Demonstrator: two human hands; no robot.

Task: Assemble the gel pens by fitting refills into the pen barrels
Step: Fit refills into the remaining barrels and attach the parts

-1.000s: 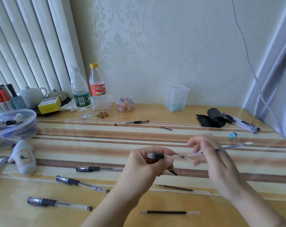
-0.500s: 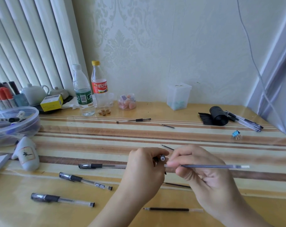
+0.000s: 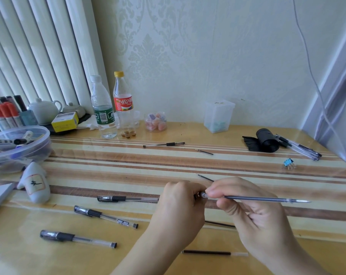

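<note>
left hand curled round small dark pen part, mostly hidden. right hand pinches clear pen barrel, held level over table, end meeting left hand. loose refill near table front edge. round plastic tub holds markers; small jar holds pink candies; square clear box holds bluish bits.

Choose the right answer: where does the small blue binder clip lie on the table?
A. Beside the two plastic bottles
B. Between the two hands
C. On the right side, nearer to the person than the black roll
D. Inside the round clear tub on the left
C: the blue binder clip lies alone on the right side of the table, in front of the black roll and apart from it.
</note>
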